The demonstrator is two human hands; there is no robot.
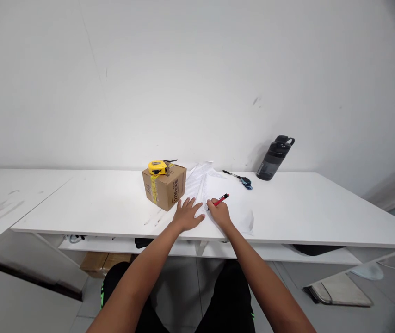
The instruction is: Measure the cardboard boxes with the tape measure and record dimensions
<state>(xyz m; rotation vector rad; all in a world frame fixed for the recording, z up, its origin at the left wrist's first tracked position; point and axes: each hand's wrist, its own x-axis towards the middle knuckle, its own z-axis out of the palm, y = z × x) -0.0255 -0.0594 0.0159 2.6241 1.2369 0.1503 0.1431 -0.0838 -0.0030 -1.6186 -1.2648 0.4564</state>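
My right hand point(219, 213) is closed around a red pen point(222, 199) with a black end, its tip side low over the white paper point(232, 192). Spread flat, my left hand point(188, 214) rests at the left edge of the papers, fingers apart and nothing in it. Behind the hands lie crumpled sheets with faint print point(197, 180). Just beyond the left fingertips stands a small cardboard box point(165, 189) with yellow tape. On top of it sits a yellow tape measure point(157, 167). Whether the pen tip touches the paper is hidden by my fingers.
A dark water bottle point(274, 158) stands at the back right against the wall. Left of it lies a black pen point(231, 174) beside a small dark blue item point(246, 183). Below the white desk point(305, 208) is a shelf point(180, 248), with cardboard boxes point(105, 262) lower left.
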